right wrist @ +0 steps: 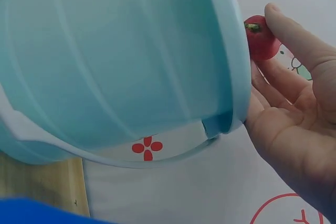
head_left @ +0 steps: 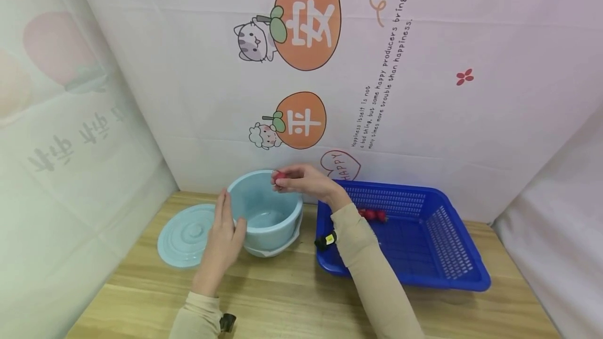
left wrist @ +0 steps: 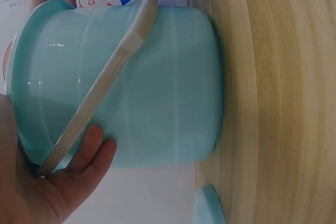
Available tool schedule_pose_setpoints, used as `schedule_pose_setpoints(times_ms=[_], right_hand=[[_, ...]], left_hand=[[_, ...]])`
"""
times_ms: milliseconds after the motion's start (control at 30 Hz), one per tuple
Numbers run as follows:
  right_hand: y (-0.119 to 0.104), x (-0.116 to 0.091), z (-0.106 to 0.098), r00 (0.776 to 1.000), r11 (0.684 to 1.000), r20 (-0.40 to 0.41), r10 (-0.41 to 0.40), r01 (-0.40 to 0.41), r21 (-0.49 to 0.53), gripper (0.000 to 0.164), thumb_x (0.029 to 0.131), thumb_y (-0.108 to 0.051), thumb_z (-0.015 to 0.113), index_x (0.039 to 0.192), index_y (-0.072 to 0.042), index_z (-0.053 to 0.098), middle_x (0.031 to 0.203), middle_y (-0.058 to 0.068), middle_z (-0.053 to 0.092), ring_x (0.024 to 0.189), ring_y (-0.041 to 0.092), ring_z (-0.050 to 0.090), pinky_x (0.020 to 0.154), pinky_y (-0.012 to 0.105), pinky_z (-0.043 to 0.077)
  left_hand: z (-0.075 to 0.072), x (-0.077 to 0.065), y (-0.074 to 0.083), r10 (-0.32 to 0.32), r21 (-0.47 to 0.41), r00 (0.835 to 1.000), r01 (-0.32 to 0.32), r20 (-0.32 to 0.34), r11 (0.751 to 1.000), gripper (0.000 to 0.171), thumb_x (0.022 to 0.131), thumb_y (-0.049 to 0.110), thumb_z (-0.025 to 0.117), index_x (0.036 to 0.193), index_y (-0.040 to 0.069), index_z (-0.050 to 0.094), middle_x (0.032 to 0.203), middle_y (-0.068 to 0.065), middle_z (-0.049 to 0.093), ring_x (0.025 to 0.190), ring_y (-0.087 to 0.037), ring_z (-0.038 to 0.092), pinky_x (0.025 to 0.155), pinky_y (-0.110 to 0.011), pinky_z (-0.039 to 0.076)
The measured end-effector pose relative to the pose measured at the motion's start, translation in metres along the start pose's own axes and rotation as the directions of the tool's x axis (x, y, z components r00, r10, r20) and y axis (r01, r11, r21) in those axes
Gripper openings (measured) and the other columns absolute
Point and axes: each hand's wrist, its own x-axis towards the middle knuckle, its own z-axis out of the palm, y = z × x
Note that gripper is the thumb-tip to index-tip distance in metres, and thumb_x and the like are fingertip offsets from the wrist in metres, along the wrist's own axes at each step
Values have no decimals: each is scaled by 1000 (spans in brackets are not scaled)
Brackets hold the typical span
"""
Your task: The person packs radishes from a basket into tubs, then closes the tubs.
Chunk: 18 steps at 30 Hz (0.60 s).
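A small round red radish (right wrist: 262,38) with a short green stem is pinched between the thumb and fingers of my right hand (head_left: 308,182). That hand is over the far right rim of a light blue bucket (head_left: 274,238); the head view shows the bucket's inner floor bare where visible. My left hand (head_left: 225,237) rests against the bucket's left side at the rim, its fingers (left wrist: 90,142) extended along the outer wall near the pale handle (left wrist: 100,85). In the right wrist view the bucket's rim partly covers the radish.
To the right stands a blue plastic basket (head_left: 464,271) with several red radishes (head_left: 372,215) near its far left part, some hidden behind the right forearm. A round light blue lid (head_left: 181,239) lies left of the bucket. Behind rises a printed white cloth (head_left: 207,93).
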Motion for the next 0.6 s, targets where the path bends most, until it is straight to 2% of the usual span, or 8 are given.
schedule_pose_setpoints(times_ms=[233, 367, 467, 600], right_hand=[[3, 1, -1, 1000, 1000, -3, 26, -26, 8, 37, 103, -13, 69, 137, 4, 66, 126, 19, 72, 131, 49, 58, 113, 58, 44], [0, 0, -3, 997, 996, -1, 74, -74, -42, 36, 103, -15, 71, 135, 2, 67, 125, 16, 73, 131, 46, 59, 113, 55, 45], [-6, 1, -3, 995, 978, 21, 101, -96, -183, 35, 101, -21, 74, 132, -4, 71, 123, 10, 74, 124, 35, 66, 111, 50, 48], [-17, 6, 0, 991, 916, 77, 109, -70, -396, 40, 99, -26, 75, 134, -8, 72, 120, 3, 75, 115, 21, 66, 106, 41, 52]], left_hand=[[1, -1, 0, 8, -7, 1000, -8, -4, 1000, 72, 109, 25, 40, 167, -5, 10, 177, -13, 3, 155, -43, 26, 121, -59, 31], [3, -1, -1, 13, -2, 1000, -13, 1, 1000, 72, 109, 26, 40, 167, -5, 9, 177, -13, 3, 154, -43, 27, 121, -58, 31], [4, -1, -1, 18, -5, 1000, -18, 1, 1000, 72, 109, 25, 40, 167, -5, 9, 177, -14, 3, 154, -44, 27, 121, -59, 32], [1, 0, -2, 18, -10, 1000, -18, -3, 1000, 72, 109, 26, 40, 167, -5, 8, 177, -14, 3, 154, -43, 27, 121, -59, 32]])
